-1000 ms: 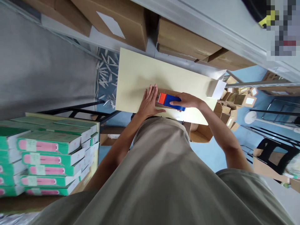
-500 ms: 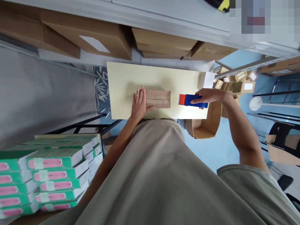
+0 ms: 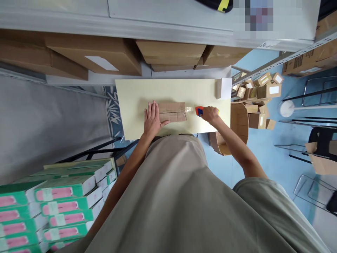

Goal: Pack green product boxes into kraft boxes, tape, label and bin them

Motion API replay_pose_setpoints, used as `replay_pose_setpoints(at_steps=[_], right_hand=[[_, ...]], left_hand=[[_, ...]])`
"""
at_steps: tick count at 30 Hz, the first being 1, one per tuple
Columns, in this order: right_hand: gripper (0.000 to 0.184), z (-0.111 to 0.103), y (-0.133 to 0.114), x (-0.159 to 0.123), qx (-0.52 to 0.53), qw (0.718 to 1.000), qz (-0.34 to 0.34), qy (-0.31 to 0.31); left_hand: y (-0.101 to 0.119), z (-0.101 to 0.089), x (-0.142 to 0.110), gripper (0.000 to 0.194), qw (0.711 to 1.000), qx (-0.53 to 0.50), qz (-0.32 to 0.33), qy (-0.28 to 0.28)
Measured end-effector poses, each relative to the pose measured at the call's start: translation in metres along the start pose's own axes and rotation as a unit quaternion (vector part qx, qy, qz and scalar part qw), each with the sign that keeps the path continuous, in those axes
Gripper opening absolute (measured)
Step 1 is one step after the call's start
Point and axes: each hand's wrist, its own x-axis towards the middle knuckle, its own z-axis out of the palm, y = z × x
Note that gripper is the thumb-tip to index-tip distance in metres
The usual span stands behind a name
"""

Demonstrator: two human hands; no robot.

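Note:
A small flat cardboard box (image 3: 173, 112) lies on the pale yellow tabletop (image 3: 168, 90) in front of me. My left hand (image 3: 152, 119) rests flat over the box's left end, fingers stretched out and thumb spread along the near side. To the right, my right hand (image 3: 210, 113) is wrapped around an orange and blue tape dispenser (image 3: 199, 111), holding it a short way off the box. A piece of clear tape (image 3: 189, 109) shows at the box's right end, on the side facing the dispenser.
A small white box (image 3: 225, 88) stands at the tabletop's far right corner. Behind is a shelf with large cartons (image 3: 171, 52). An open cardboard carton (image 3: 239, 119) sits below the right edge, with small boxes (image 3: 263, 88) piled beyond. Green and pink boxes (image 3: 65, 193) are stacked at lower left.
My right hand has moved left with the tape dispenser, closer to the box, and its grip looks turned. Clear tape now shows at the box's right end. My left hand stays on the box.

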Motion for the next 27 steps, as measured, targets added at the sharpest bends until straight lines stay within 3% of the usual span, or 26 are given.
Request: replay_pose_setpoints(at_steps=[5, 9, 12, 16, 20, 22, 24, 27], right_hand=[[0.040, 0.018, 0.008, -0.021, 0.073, 0.996, 0.039, 0.038], [0.051, -0.002, 0.007, -0.041, 0.127, 0.985, 0.045, 0.111], [0.058, -0.036, -0.003, -0.057, 0.165, 0.967, -0.008, 0.194], [0.064, -0.104, -0.029, -0.071, 0.198, 0.915, -0.126, 0.329], [0.065, -0.175, -0.054, -0.077, 0.207, 0.867, -0.190, 0.411], [0.064, -0.191, -0.057, -0.075, 0.198, 0.867, -0.192, 0.416], [0.061, -0.183, -0.052, -0.065, 0.184, 0.878, -0.182, 0.402], [0.057, -0.129, -0.037, -0.037, 0.160, 0.910, -0.149, 0.352]], left_hand=[[0.001, -0.001, 0.000, 0.120, 1.000, 0.008, 0.005, -0.005], [0.019, -0.014, -0.001, 0.114, 0.999, -0.003, 0.026, 0.022], [0.052, -0.038, 0.003, 0.099, 0.986, -0.029, 0.110, 0.123], [0.110, -0.092, 0.023, 0.069, 0.927, -0.044, 0.238, 0.285], [0.152, -0.152, 0.048, 0.051, 0.887, -0.038, 0.269, 0.373], [0.154, -0.169, 0.052, 0.047, 0.881, -0.033, 0.266, 0.389], [0.140, -0.171, 0.046, 0.045, 0.891, -0.039, 0.252, 0.376], [0.095, -0.142, 0.024, 0.043, 0.925, -0.068, 0.181, 0.326]])
